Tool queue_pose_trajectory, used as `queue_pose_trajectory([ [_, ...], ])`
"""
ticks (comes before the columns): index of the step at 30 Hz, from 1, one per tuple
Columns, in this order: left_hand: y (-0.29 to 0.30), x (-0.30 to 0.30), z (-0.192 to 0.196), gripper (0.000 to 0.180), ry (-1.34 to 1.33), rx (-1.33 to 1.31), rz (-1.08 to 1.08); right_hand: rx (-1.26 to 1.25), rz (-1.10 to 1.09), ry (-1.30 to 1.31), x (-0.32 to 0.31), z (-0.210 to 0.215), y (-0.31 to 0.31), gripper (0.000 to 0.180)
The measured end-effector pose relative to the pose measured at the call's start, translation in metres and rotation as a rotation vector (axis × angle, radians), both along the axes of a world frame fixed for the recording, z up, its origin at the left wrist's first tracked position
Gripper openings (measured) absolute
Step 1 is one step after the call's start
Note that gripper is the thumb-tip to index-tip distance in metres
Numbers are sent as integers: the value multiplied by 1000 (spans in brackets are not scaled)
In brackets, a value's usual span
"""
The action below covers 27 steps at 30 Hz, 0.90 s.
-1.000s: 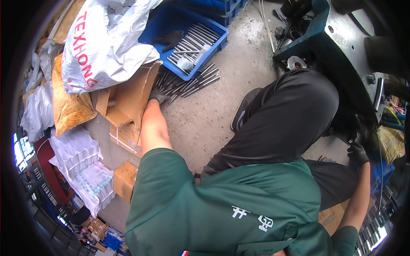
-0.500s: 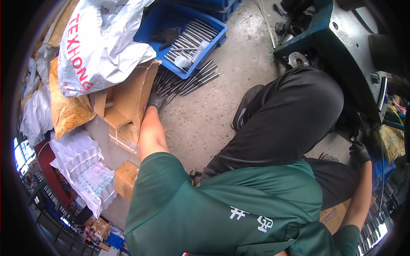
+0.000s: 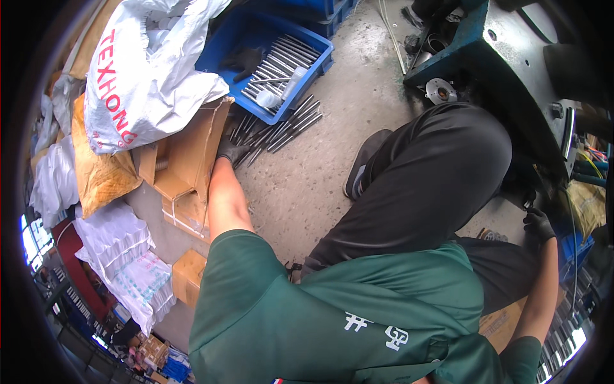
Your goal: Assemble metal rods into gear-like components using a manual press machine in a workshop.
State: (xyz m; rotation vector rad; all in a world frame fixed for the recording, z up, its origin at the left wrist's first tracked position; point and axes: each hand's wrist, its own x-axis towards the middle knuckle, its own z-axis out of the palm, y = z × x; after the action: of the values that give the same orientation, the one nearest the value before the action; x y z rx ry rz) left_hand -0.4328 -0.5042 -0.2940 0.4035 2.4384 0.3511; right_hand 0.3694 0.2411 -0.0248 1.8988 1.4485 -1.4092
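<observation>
My left hand (image 3: 233, 151), in a dark glove, reaches down beside the open cardboard box (image 3: 203, 147). It is at the near ends of a loose pile of dark metal rods (image 3: 284, 131) on the floor. Its fingers blend into the rods, so their grip is unclear. More rods, shinier, lie in the blue bin (image 3: 327, 59) beyond, with a dark glove (image 3: 245, 62) and a translucent plastic cup (image 3: 268, 98). Far to the right, my right hand (image 3: 539, 225), also gloved, is closed by a small dark part below the machine; what it holds is hidden.
A white woven sack (image 3: 150, 83) leans over the cardboard box, with a yellow-brown sack (image 3: 102, 163) beside it. A small carton (image 3: 188, 276) stands near my left sleeve. The blue-edged machine (image 3: 476, 61) rises at right, beyond my bent knee (image 3: 473, 141). A round metal flange (image 3: 441, 91) sits at its base.
My left hand has drawn slightly back toward me along the rod pile, and more of the glove shows. The view has shifted a little. My right hand stays in about the same place.
</observation>
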Motion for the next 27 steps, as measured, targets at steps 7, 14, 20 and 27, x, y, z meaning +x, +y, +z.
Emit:
queue_pose_trajectory([
  [7, 1, 41, -6, 104, 152, -13, 98, 59, 24, -17, 18, -14, 0, 36],
  [14, 31, 89, 18, 123, 79, -456, -61, 34, 14, -11, 3, -6, 1, 39],
  [20, 55, 125, 22, 129, 169, -499, 9, 24, 31, 11, 1, -9, 7, 33],
  [27, 50, 105, 21, 139, -20, -510, 35, 47, 33, 25, 0, -12, 4, 31],
])
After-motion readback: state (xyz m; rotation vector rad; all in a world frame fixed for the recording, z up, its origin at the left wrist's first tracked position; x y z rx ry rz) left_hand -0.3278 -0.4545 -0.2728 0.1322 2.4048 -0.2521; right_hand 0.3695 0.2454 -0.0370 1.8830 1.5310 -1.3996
